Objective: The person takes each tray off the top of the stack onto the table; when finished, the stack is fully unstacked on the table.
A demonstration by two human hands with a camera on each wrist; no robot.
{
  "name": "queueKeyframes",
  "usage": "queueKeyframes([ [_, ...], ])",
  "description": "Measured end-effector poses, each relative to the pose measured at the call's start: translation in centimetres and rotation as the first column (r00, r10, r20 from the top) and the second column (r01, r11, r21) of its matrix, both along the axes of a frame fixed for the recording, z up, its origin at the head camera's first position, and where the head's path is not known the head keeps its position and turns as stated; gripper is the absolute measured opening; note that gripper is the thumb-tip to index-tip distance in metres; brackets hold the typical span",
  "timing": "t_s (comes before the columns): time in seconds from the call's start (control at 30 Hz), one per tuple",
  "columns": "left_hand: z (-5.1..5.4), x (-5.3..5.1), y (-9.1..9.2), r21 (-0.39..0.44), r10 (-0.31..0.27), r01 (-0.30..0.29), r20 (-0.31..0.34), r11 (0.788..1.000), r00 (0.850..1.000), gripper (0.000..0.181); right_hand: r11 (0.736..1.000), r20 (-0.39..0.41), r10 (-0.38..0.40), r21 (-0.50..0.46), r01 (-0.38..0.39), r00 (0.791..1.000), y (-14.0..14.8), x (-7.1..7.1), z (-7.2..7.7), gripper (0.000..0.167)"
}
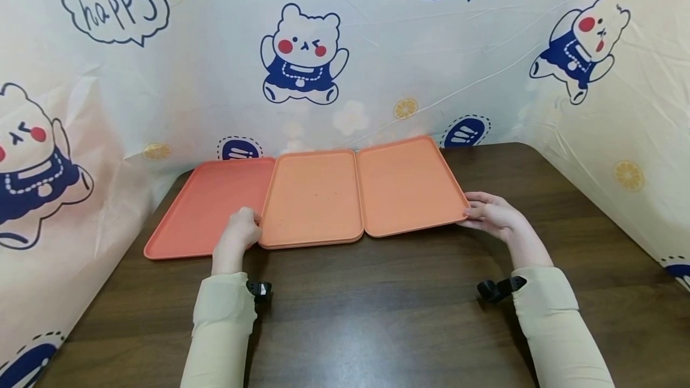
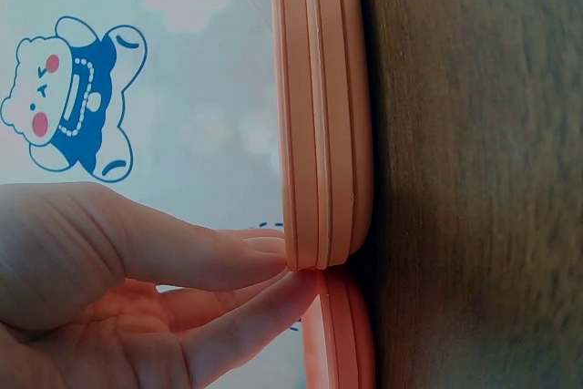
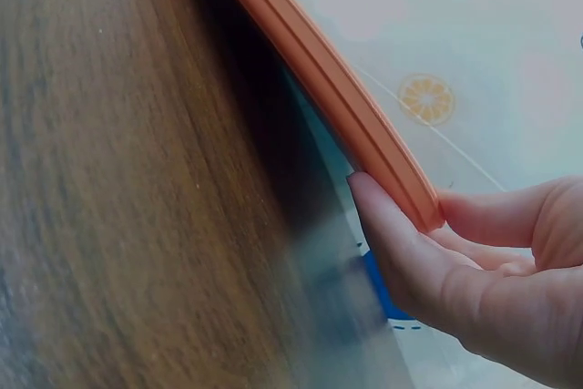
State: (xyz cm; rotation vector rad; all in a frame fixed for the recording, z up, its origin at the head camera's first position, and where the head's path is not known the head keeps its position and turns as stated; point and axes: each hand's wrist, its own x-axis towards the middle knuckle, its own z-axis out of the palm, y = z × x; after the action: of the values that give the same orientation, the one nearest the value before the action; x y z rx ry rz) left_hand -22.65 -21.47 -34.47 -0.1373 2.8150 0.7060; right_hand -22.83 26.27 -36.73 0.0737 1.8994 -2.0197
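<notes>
Three shallow square-cornered trays lie side by side: a coral-red tray [image 1: 210, 208] at left, a light-orange tray [image 1: 312, 196] in the middle and another orange tray [image 1: 409, 187] at right. In the left wrist view the middle tray is part of a stack [image 2: 319, 116], its layered rims showing. My left hand [image 1: 239, 235] pinches the stack's front left corner, beside the red tray. My right hand [image 1: 496, 215] grips the right tray's front right corner, thumb above and fingers below. That side of the tray is raised and tilted, with a gap beneath it in the right wrist view.
The dark wooden table [image 1: 366, 316] extends in front of the trays and to their right. A printed cloth [image 1: 377, 58] with cartoon bears hangs behind and at the sides. Black wrist cameras [image 1: 260, 291] sit at both cuffs.
</notes>
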Motion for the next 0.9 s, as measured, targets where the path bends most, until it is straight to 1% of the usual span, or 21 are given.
queueKeyframes([
  [0.3,-0.03,0.02,-0.12,-0.011,-0.012,0.011,-0.027,1.000,1.000,0.041,1.000,0.003,-0.001,0.009,0.001,1.000,-0.13,-0.01,-0.08,0.068],
  [0.57,0.03,0.02,0.11,-0.003,0.008,-0.008,-0.012,1.000,1.000,0.042,0.999,-0.007,0.011,0.030,-0.011,1.000,-0.05,0.05,-0.11,0.066],
  [0.9,-0.03,-0.01,0.08,-0.005,0.002,-0.002,-0.013,1.000,1.000,0.041,0.995,0.004,0.036,0.097,-0.036,0.999,-0.17,0.14,-0.01,0.063],
])
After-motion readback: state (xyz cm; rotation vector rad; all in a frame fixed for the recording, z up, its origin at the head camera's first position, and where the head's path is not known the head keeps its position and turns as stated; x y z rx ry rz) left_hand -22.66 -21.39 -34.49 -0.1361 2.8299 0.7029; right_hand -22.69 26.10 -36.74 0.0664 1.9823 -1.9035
